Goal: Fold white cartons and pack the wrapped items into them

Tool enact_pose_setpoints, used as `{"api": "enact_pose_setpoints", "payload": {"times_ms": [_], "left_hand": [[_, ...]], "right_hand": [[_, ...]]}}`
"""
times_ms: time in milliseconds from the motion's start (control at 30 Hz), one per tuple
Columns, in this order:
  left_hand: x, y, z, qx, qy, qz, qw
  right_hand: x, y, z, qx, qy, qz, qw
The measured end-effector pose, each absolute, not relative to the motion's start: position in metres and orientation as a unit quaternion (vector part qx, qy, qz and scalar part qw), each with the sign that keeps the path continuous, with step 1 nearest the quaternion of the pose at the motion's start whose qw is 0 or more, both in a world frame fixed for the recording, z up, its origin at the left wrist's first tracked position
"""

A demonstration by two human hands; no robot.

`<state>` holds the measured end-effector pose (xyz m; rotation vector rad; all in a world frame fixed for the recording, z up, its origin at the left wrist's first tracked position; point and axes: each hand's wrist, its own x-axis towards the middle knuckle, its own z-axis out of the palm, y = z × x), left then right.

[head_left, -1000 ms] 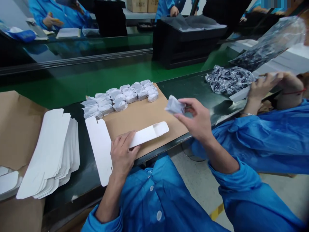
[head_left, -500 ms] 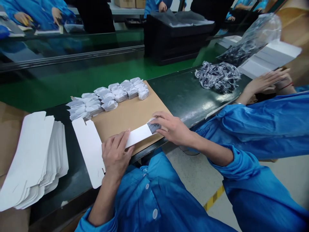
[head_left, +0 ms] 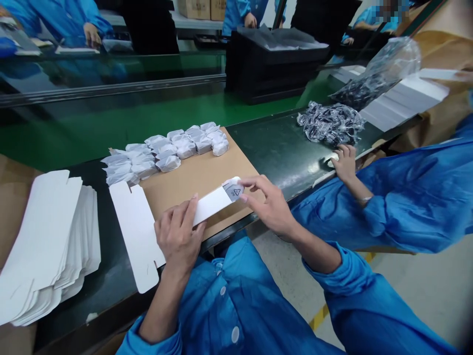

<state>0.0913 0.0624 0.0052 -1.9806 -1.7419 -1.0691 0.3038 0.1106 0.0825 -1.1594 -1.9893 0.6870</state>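
My left hand (head_left: 179, 234) is closed around the near end of a narrow white box (head_left: 211, 204), held over the brown cardboard sheet. From the box's far end shows a grey piece (head_left: 233, 191) with a printed triangle mark; what it belongs to I cannot make out. My right hand (head_left: 271, 202) has its thumb and forefinger at the edge of that grey piece, pinching it. Beside my left hand lies a flat white carton (head_left: 135, 236). Several small bundles in white wrapping (head_left: 148, 155) sit in rows along the back of the cardboard sheet (head_left: 199, 177).
A stack of flat white cartons (head_left: 55, 241) lies at the left. Toward the right are a pile of dark items in clear plastic (head_left: 330, 123), a clear bag (head_left: 384, 69) and a co-worker's hand (head_left: 345, 162). A black bin (head_left: 273, 64) stands behind.
My right hand's fingers have drawn back slightly to the right, uncovering more of the grey piece and its mark. The co-worker's hand has moved from the white box down to the table edge.
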Motion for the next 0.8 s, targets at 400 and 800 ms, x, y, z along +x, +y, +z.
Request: {"api": "enact_pose_setpoints", "payload": {"times_ms": [400, 800], "left_hand": [[0.090, 0.058, 0.003, -0.664, -0.611, -0.371, 0.217], [0.082, 0.056, 0.008, -0.677, -0.591, -0.369, 0.238]], "right_hand": [[0.317, 0.111, 0.097, -0.399, -0.677, 0.592, 0.181], [0.312, 0.115, 0.106, -0.382, -0.749, 0.519, 0.151]]}}
